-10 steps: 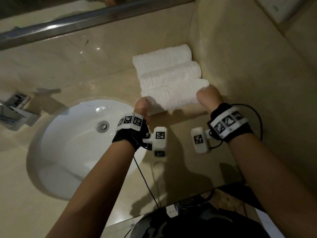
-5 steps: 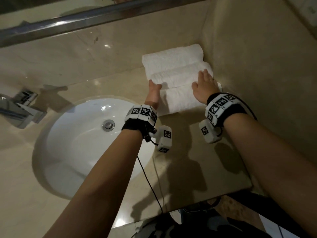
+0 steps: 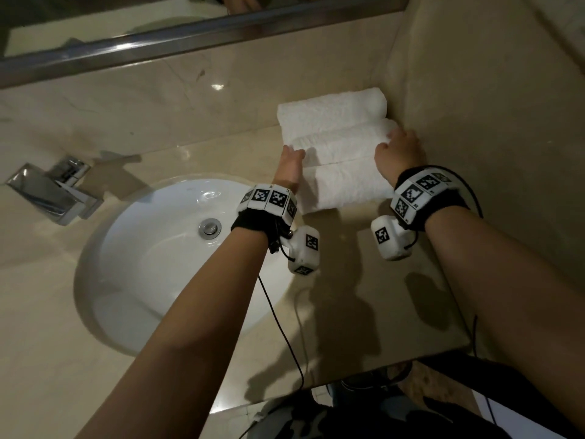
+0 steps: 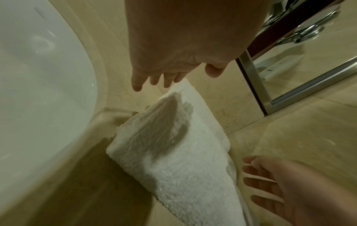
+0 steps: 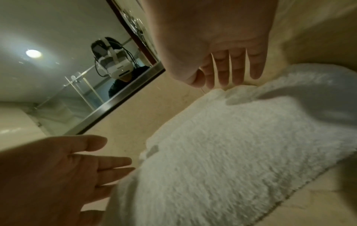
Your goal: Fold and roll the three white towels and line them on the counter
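Three rolled white towels lie side by side on the beige counter [image 3: 364, 296], against the right wall: far towel [image 3: 332, 107], middle towel [image 3: 342, 144], near towel [image 3: 345, 188]. My left hand [image 3: 289, 164] touches the left ends of the near and middle rolls with straight fingers. My right hand [image 3: 400, 148] lies flat on the right end of the middle roll. In the left wrist view the left hand [image 4: 183, 79] hovers with its fingers spread over a towel end [image 4: 183, 168]. In the right wrist view the right hand [image 5: 222, 79] reaches over the fluffy roll [image 5: 222, 152].
A white oval sink [image 3: 152, 280] with a metal drain [image 3: 209, 228] sits left of the towels. A chrome faucet [image 3: 53, 194] stands at far left. The mirror's metal frame [image 3: 190, 36] runs along the back. The side wall [image 3: 490, 122] hems in the towels on the right.
Both hands have moved forward from the near roll's ends to the middle roll. Their curled fingers have straightened out. The towels stay in their row.
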### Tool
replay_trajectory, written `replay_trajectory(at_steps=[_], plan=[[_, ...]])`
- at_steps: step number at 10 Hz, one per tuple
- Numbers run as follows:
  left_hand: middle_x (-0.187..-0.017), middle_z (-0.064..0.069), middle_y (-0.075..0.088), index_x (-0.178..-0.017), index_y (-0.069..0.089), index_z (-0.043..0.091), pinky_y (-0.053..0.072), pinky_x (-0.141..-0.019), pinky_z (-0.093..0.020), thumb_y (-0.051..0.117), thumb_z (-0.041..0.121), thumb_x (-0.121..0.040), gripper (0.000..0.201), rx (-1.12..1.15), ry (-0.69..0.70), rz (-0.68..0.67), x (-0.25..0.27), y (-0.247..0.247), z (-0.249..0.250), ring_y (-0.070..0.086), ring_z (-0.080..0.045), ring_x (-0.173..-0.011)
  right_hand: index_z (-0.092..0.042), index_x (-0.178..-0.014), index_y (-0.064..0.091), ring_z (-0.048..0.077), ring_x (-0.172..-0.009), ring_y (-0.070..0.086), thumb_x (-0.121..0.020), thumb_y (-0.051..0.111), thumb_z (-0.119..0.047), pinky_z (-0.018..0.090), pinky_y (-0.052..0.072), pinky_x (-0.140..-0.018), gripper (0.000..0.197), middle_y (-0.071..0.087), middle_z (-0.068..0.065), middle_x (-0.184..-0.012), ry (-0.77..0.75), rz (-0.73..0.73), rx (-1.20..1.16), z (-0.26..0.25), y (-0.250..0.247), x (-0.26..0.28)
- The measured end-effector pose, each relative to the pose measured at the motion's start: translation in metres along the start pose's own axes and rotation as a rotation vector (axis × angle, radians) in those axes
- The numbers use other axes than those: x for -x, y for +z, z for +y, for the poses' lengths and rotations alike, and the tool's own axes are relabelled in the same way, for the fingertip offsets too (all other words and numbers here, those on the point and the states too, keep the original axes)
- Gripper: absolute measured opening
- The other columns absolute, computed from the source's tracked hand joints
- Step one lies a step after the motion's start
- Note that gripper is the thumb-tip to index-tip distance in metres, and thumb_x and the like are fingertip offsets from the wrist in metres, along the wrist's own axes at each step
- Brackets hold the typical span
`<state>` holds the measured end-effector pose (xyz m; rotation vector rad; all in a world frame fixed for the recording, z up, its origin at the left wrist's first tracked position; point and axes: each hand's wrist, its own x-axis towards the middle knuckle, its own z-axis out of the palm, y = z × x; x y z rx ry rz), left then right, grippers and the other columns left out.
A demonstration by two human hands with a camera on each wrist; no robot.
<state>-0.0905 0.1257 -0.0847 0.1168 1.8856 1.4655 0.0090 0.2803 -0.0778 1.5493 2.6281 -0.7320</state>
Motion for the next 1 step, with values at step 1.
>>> replay_trajectory(at_steps=[1], plan=[[-0.138, -0.016, 0.043, -0.133, 0.040, 0.000, 0.035, -0.092, -0.026, 0.033, 0.018, -0.099, 0.039, -0.071, 0.007, 0.115, 0.0017, -0.0082, 0.0025, 0.041, -0.030, -0.128, -0.006, -0.117, 0.054, 0.030, -0.115, 0.049, -0.094, 0.033, -0.015, 0.029, 0.037, -0.088, 0.032, 0.050, 0.013, -0.127, -0.093, 0.044, -0.143, -0.0065, -0.0040, 0.0043]])
